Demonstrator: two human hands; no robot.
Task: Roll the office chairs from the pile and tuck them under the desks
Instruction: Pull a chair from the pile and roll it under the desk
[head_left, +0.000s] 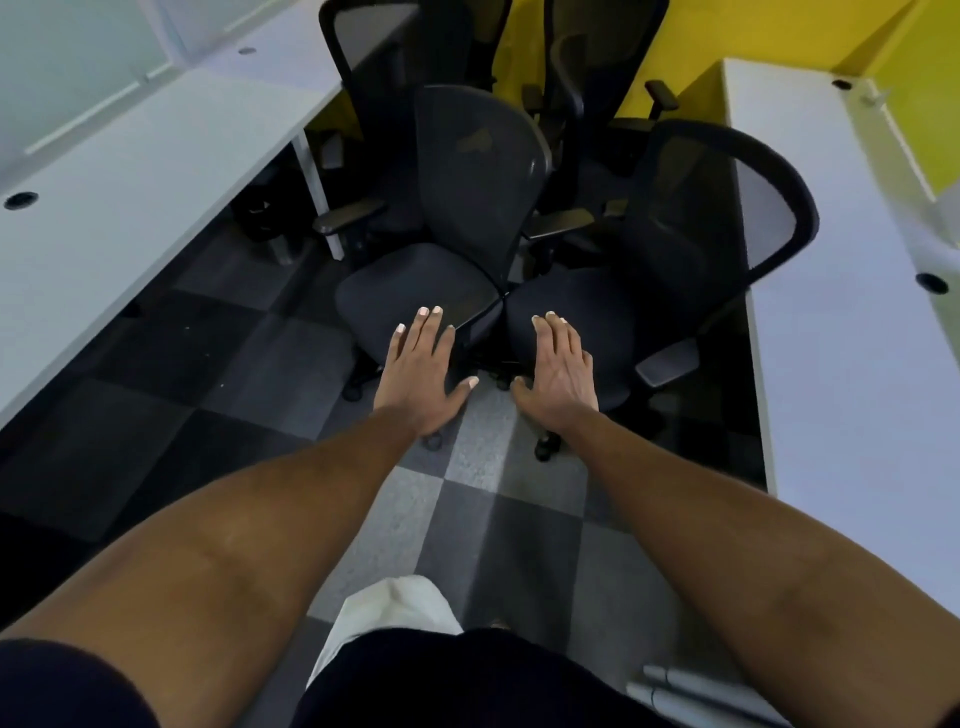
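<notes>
A: Where is the dark grey mesh-backed office chair (483, 171) being seen?

B: Just ahead of the left hand (423, 369), which is being held flat, fingers straight and slightly spread, over the seat's front edge. Contact cannot be told.

A: And the right hand (558, 369)?

B: It is being held flat too, fingers together, nothing gripped, over the seat of the black-framed mesh office chair (727, 218). Both chairs are being flanked by the long white left desk (130, 182) and the long white right desk (841, 338).
</notes>
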